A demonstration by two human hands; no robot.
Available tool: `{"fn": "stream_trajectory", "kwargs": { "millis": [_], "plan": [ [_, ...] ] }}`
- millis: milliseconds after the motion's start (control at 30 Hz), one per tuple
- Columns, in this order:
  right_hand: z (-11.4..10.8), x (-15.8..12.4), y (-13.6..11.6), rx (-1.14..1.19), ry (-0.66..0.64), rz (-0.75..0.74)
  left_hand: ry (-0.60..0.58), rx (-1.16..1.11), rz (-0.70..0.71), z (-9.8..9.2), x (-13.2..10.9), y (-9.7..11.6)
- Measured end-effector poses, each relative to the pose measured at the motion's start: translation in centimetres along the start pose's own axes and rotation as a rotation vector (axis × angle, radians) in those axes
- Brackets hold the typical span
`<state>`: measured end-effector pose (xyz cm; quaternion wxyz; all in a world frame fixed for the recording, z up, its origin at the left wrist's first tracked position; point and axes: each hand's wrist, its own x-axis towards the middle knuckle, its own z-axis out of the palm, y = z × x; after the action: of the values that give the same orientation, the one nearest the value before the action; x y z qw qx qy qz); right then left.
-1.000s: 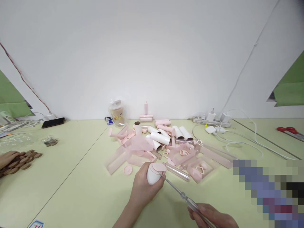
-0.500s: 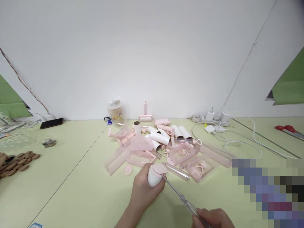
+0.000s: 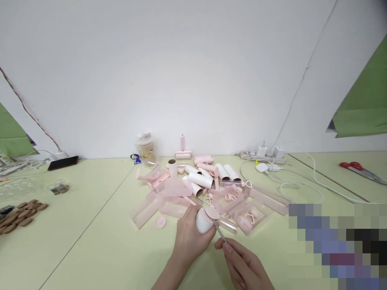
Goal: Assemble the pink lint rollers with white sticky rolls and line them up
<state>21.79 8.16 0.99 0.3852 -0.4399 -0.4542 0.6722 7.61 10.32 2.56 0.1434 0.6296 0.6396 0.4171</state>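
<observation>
View: head camera, forward and down over a pale yellow-green tabletop [image 3: 99, 253].
Left hand: the left hand [image 3: 190, 233] is closed around a white cylindrical roll [image 3: 202, 224]; the hand covers the roll's lower part.
Roll position: held near the front of the parts pile, tilted, its pale pink plastic end piece [image 3: 213, 213] facing up and right.
Right hand: the right hand [image 3: 243, 259] grips a thin metal-shafted tool [image 3: 223, 235]; fingers conceal its handle.
Tool tip: at the end piece's near edge; whether it is wedged beneath cannot be determined.
Clear tube: a transparent cylindrical tube [image 3: 229, 225] lies behind, its left end obscured by the end piece.
Parts pile: translucent pink trays [image 3: 147, 210] and white hollow tubes [image 3: 201, 179] overlap; individual outlines are hard to separate.
Left edge: brown flat discs [image 3: 26, 221], cut off by the frame.
Lower right: coarse pixelation; contents unreadable.
</observation>
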Motion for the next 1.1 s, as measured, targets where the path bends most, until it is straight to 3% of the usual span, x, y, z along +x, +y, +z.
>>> {"fn": "stream_trajectory", "kwargs": {
  "millis": [233, 333, 400, 467, 533, 767, 933, 1100],
  "plan": [
    [1.2, 2.5, -1.4, 0.163, -0.001, -0.06, 0.091, -0.254, -0.265, 1.3, 3.8, 1.1],
    [0.0, 3.1, -2.2, -0.001, -0.08, -0.042, 0.127, -0.33, -0.284, 1.4, 5.1, 0.6],
    [-1.1, 3.8, -3.0, -0.138, -0.009, -0.18, 0.13, -0.413, -0.283, 1.2, 5.5, 0.3],
    [-2.1, 5.0, -4.0, -0.199, 0.122, -0.392, 0.094, -0.507, -0.264, 1.2, 5.5, 0.2],
    [-2.5, 6.6, -4.9, -0.21, 0.156, -0.512, 0.04, -0.594, -0.242, 1.4, 5.1, 0.5],
    [-1.2, 9.4, -6.1, -0.227, 0.068, -0.556, 0.018, -0.866, -0.346, 3.2, 4.2, 1.1],
    [-0.8, 9.8, -7.1, -0.282, 0.021, -0.581, 0.0, -1.074, -0.423, 2.7, 4.0, 1.9],
    [-0.4, 10.8, -8.1, -0.334, -0.088, -0.613, 0.082, -1.179, -0.425, 2.5, 4.1, 2.7]
  ]
}}
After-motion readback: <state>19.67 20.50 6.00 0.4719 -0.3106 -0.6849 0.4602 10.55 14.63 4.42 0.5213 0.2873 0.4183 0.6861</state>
